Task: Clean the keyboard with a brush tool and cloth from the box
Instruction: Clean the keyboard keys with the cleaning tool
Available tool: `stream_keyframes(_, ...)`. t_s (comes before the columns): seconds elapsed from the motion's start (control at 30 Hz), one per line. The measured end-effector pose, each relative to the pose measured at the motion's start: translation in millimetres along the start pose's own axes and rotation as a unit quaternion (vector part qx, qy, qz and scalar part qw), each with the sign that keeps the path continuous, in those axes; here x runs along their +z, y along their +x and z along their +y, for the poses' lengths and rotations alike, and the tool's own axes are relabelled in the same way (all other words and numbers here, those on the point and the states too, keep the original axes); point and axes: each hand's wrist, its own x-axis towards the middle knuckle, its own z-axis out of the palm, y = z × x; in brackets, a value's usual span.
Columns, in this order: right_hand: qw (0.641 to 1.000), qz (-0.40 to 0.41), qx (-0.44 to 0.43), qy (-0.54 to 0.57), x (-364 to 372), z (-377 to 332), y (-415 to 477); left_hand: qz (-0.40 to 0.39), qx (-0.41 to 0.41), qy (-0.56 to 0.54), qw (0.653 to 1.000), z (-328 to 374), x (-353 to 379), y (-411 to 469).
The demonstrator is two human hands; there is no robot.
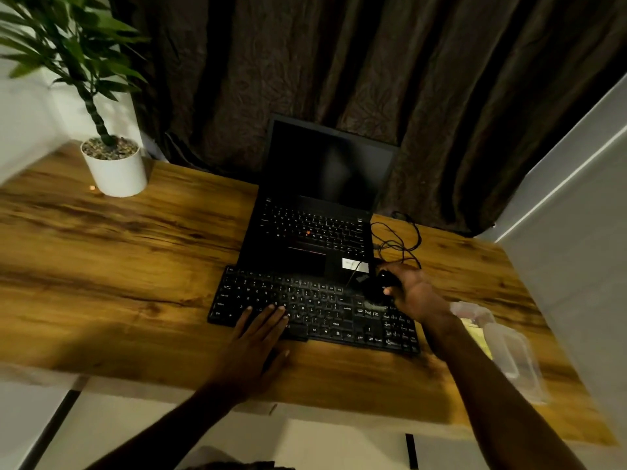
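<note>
In the middle of the wooden counter (pixel 118 266) lies a black keyboard (pixel 315 310), long side toward the person, slightly angled. The left hand (pixel 258 340) rests flat on the keyboard's front-left part, fingers straight and a little spread, tips on the lower key rows, palm over the front edge and onto the counter. The right hand (pixel 414 293) is over the keyboard's back-right corner, fingers curled round a small black object (pixel 381 283). It is dark and blurred, so I cannot tell if it is the brush tool. A thin cord seems to run from it toward the laptop.

Just right of the keyboard sits a clear plastic box (pixel 509 351), partly hidden by the right forearm. Something yellow (pixel 476 334) shows at its near-keyboard side, maybe the cloth, but it is too blurred to say.

Directly behind the keyboard, touching or nearly touching its back edge, stands an open laptop (pixel 315 228) with a dark screen and a white sticker on the palm rest. Behind and right of the keyboard, beside the laptop, lies a loose tangle of black cables (pixel 397 239). Well off to the keyboard's back-left is a white plant pot (pixel 115 171) with pebbles and a green leafy plant. A dark brown curtain (pixel 339 62) hangs behind the counter.
</note>
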Motion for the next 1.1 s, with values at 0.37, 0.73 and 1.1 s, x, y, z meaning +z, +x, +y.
stream_keyframes(0.37, 0.998, 0.019, 0.0, 0.067, 1.2, -5.4, 1.3, 0.003, -0.001, 0.0, 1.0, -1.1, -0.5, -0.1)
stream_keyframes(0.73, 0.997, 0.036, -0.013, 0.066, 6.4, -24.2, -3.5, 0.016, 0.0, 0.006, 1.0, -1.8, 4.5, -0.4)
stream_keyframes(1.1, 0.996, 0.046, 0.009, 0.079, 5.9, 0.0, -9.6, 0.013, 0.004, 0.016, 1.0, -2.8, 2.6, -0.1)
